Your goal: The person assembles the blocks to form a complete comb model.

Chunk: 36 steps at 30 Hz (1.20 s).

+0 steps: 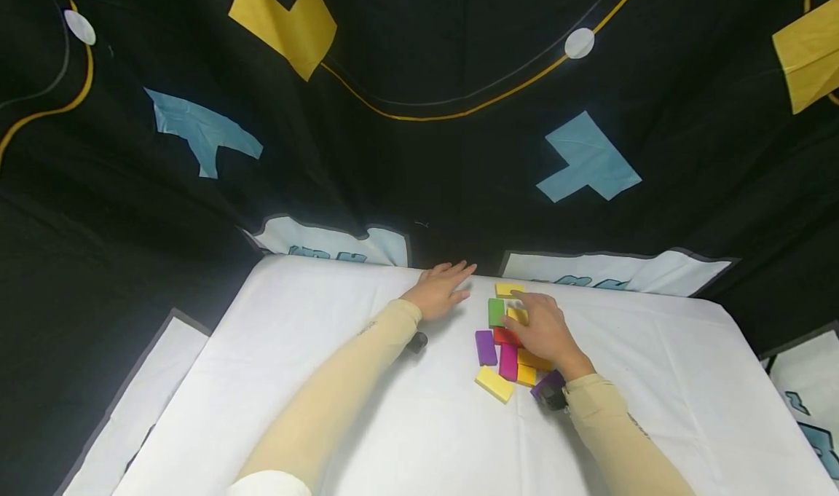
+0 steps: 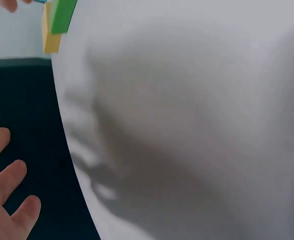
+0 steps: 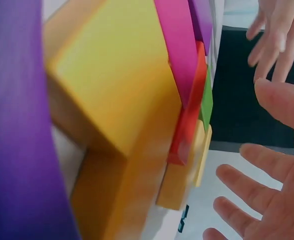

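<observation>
Toward the far edge of the table, my left hand point(image 1: 438, 292) hovers with its fingers spread and holds nothing. My right hand point(image 1: 544, 328) is over a loose cluster of coloured blocks, its fingers apart and nothing between them in the right wrist view. Around it lie a green block point(image 1: 496, 312), a red block point(image 1: 506, 336), a magenta block point(image 1: 508, 362), an orange block point(image 1: 534, 360) and several yellow ones, such as the far yellow block point(image 1: 508, 290). One purple block point(image 1: 486, 348) lies at the left; another purple block point(image 1: 548, 383) is partly hidden by the right wrist camera.
A white cloth covers the table point(image 1: 406, 423). Behind it hangs a black curtain point(image 1: 446, 190) with yellow and blue patches. At the cluster's near side lies a pale yellow block point(image 1: 494, 384).
</observation>
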Motion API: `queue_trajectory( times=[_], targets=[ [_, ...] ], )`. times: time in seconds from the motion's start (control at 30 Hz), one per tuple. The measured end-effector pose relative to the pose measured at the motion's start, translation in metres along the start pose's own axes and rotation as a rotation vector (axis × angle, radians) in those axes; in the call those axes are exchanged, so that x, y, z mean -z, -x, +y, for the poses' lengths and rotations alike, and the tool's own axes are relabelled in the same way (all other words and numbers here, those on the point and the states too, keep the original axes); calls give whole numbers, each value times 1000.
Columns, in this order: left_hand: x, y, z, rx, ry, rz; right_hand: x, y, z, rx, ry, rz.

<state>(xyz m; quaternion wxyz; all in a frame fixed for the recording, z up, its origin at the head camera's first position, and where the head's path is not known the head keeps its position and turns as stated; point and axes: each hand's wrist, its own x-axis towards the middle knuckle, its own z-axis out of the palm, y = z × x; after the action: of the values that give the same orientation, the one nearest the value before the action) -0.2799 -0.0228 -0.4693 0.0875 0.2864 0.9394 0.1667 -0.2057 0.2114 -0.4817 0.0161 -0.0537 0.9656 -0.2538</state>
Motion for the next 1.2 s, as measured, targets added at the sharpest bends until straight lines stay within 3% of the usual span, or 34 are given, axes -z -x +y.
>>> queue_trajectory(
  times=[0.33, 0.63, 0.83, 1.2],
  targets=[
    [-7, -26, 31, -59, -137, -25, -10, -5, -1, 6, -23, -2],
    [-21, -34, 46, -66, -243, -74, -9, -7, -5, 33, 38, -34],
    [-25, -34, 49, -64, -319, -91, -8, -7, -5, 56, 89, -48],
    [-30, -33, 42, -94, -456, -89, -7, -11, -7, 90, 118, -59]
  ],
)
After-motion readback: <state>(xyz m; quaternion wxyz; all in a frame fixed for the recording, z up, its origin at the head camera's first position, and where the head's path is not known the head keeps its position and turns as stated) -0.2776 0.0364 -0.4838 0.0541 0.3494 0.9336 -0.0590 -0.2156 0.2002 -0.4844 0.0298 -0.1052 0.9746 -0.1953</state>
